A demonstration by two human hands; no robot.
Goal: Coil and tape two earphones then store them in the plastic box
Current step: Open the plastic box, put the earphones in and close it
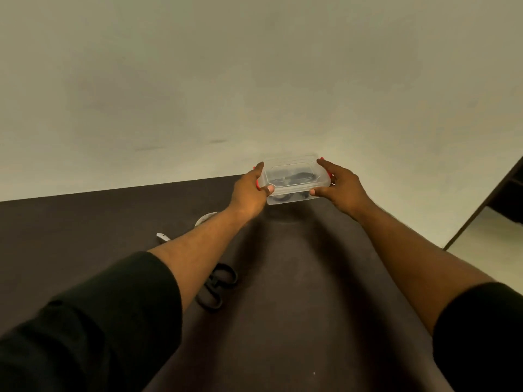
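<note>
A clear plastic box [294,179] with its lid on and red side clips stands at the far edge of the dark table, against the wall. Dark coiled earphones [297,176] show through its walls. My left hand [250,190] grips the box's left end, thumb on the front corner. My right hand [341,186] grips its right end, fingers over the red clip. Both arms reach straight out.
Black-handled scissors [216,290] lie on the dark table [297,278] under my left forearm, their blade tip poking out to the left. A roll of tape [205,217] sits partly hidden behind that forearm. A dark furniture frame [498,193] stands at right.
</note>
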